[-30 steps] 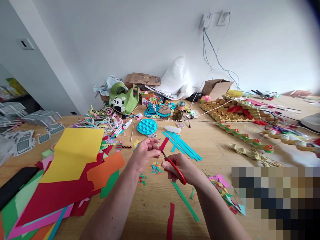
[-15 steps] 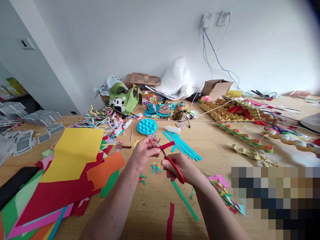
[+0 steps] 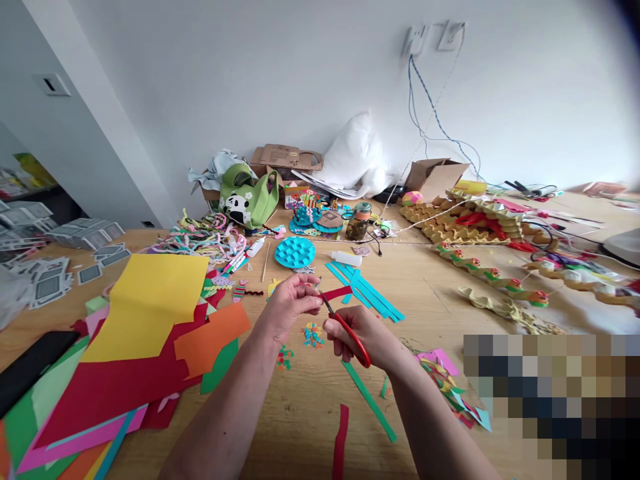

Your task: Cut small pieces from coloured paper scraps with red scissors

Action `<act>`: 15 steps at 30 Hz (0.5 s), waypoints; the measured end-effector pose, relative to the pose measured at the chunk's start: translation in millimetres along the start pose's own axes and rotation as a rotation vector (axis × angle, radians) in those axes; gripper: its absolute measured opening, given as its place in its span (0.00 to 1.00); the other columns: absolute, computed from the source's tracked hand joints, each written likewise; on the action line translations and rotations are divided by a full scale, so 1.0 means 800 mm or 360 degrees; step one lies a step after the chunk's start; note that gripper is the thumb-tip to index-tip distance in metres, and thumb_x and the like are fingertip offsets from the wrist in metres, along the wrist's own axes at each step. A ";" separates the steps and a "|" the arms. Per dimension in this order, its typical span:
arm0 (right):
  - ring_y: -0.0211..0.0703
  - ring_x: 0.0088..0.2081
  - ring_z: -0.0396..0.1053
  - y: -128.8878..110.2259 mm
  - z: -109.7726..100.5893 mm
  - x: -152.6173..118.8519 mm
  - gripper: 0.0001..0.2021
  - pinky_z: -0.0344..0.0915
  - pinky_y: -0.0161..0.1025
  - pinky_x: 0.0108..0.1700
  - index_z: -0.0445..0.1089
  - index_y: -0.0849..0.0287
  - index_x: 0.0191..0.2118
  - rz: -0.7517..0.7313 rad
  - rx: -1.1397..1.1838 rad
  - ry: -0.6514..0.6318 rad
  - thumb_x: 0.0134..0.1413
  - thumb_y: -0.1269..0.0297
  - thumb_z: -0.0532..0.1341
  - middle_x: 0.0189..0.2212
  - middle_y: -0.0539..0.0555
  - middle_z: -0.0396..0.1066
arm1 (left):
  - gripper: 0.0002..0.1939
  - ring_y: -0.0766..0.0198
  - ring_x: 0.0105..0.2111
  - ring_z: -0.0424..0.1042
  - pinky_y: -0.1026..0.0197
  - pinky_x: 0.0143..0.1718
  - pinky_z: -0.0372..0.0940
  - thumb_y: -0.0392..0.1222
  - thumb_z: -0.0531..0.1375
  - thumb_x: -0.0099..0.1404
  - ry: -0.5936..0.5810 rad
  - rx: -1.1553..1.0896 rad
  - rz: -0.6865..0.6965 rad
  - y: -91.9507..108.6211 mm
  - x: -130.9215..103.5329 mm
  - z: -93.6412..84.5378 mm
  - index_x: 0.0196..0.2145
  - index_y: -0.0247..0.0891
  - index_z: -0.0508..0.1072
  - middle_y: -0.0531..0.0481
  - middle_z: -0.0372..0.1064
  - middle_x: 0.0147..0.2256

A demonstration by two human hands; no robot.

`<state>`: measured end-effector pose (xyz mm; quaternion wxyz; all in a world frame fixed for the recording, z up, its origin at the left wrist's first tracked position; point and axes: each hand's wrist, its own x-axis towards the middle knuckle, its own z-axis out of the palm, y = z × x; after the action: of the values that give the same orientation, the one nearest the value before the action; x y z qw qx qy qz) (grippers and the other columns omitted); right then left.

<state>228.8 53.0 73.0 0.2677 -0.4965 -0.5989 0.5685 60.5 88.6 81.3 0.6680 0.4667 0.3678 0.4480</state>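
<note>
Between the fingertips of my left hand (image 3: 295, 300) is one end of a short red paper strip (image 3: 341, 292). My right hand (image 3: 363, 337) grips red-handled scissors (image 3: 353, 337), whose blades meet the strip close to my left fingertips. Below the hands lie a small heap of blue, orange and yellow paper bits (image 3: 313, 335) and a group of green and red bits (image 3: 285, 358). A green strip (image 3: 369, 401) and another red strip (image 3: 341, 440) rest on the wooden table (image 3: 295, 427) nearer to me.
Coloured paper sheets (image 3: 120, 400) cover the left side. Beyond my hands are a blue scalloped disc (image 3: 295, 253), a white bottle (image 3: 346, 258) and blue strips (image 3: 370, 293). Egg-carton pieces (image 3: 490, 267) and paper scraps (image 3: 445, 380) lie to the right. A green panda bag (image 3: 250, 197) stands behind.
Both hands stay nearly in place. The free end of the red strip has tipped slightly downward and to the right at the scissors.
</note>
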 end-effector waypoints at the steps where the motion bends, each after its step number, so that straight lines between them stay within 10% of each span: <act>1: 0.34 0.15 0.64 0.000 0.000 0.001 0.25 0.57 0.29 0.16 0.63 0.61 0.23 0.0000 0.0016 0.0003 0.44 0.40 0.63 0.15 0.50 0.67 | 0.22 0.68 0.27 0.67 0.61 0.34 0.64 0.36 0.67 0.48 0.0001 -0.0011 -0.0001 0.000 0.000 0.001 0.42 0.34 0.67 0.53 0.68 0.28; 15: 0.34 0.16 0.65 -0.002 0.000 0.000 0.26 0.58 0.29 0.16 0.63 0.61 0.23 0.0008 -0.0003 0.0014 0.43 0.39 0.63 0.16 0.51 0.68 | 0.21 0.68 0.29 0.67 0.63 0.32 0.63 0.35 0.66 0.48 0.0025 0.0070 0.0031 -0.006 0.002 0.002 0.41 0.34 0.68 0.51 0.69 0.29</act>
<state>228.6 53.4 74.9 0.2684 -0.5008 -0.5970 0.5664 63.5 89.0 77.3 0.6504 0.4813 0.3782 0.4499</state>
